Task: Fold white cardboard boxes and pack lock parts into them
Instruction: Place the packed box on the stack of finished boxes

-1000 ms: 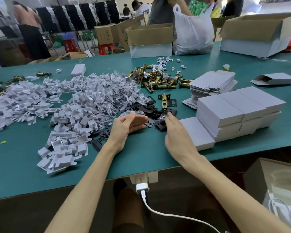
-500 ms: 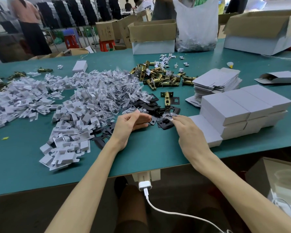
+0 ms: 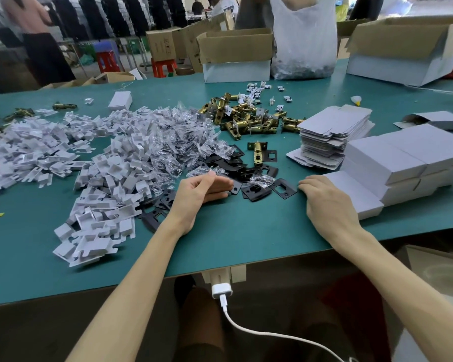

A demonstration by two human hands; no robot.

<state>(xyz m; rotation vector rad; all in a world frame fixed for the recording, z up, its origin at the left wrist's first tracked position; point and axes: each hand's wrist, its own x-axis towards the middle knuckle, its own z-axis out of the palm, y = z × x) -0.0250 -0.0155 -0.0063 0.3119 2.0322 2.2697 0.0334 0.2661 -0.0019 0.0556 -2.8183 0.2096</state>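
My left hand [image 3: 199, 194] rests on its side on the green table [image 3: 246, 231], thumb and fingers holding a black strike plate [image 3: 235, 188]. More black plates [image 3: 256, 192] and a small clear bag of screws [image 3: 262, 178] lie just to its right. My right hand [image 3: 330, 202] lies palm down beside a square black plate [image 3: 284, 188], holding nothing, its knuckles next to a folded white box [image 3: 356, 197]. Behind it stand stacked folded boxes [image 3: 403, 163] and a pile of flat box blanks [image 3: 332, 131]. A brass latch [image 3: 258, 152] lies alone before a heap of latches [image 3: 246, 118].
White cardboard inserts [image 3: 110, 184] and clear screw bags [image 3: 183, 142] cover the table's left half. Open cartons [image 3: 236, 53], [image 3: 403, 48] and a plastic sack [image 3: 304, 43] stand along the far edge. A charger and cable [image 3: 221, 290] hang at the near edge. People stand behind.
My right hand has let go of the small clear bag, left it on the black plates, and drawn back to the right. My left hand has stayed in place.
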